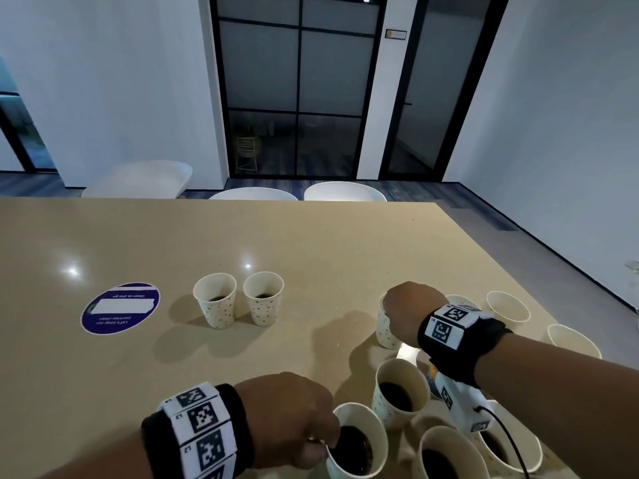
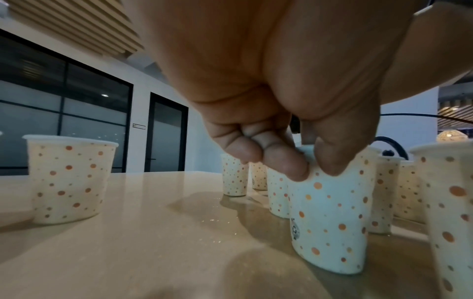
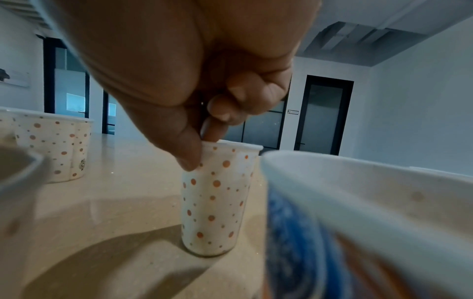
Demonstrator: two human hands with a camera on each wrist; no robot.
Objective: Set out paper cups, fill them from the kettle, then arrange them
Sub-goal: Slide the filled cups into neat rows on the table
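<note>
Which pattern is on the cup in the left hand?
Orange and brownish dots on white cup; left wrist view.

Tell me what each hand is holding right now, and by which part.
Each pinches a dotted paper cup at its rim. The left hand holds the near cup; the right hand holds the far cup. Both cups stand on the table.

1. The room was dim and bluish, lit from overhead — two small glare spots (image 1: 73,271) shone on the table (image 1: 276,236).
2. Soft shadows (image 1: 193,337) fell toward me from the cups.
3. The head view bowed straight lines at its edges.
4. The right wrist view was blurred up close — a near cup rim (image 3: 358,182) was out of focus.
</note>
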